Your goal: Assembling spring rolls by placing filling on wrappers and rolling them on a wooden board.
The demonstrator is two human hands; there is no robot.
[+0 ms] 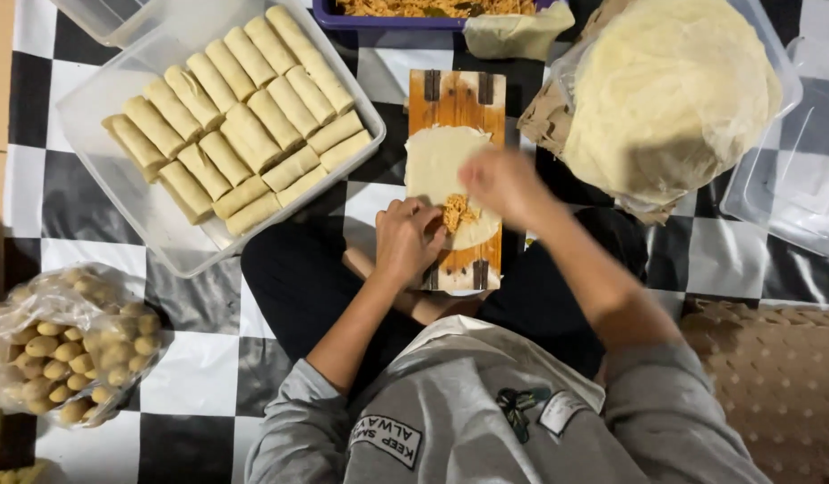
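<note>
Fingertips of the left hand [405,237] pinch the near edge of a thin, pale round wrapper [437,166] lying on an orange wooden board [455,99] at centre. Blurred right hand [504,184] hovers over the shredded golden filling [457,213], grip unclear. Tugging unevenly could tear the sheet or spill filling.

Counted from above

Two hands [450,215]; one wooden board [456,103] bearing one round wrapper [437,161] and one heap of shredded filling [457,213]; about twenty-two rolled pastries [244,125] in one clear tray [119,193]; one stack of wrappers [665,99]; one bag of small yellowish pieces [69,345].
</note>
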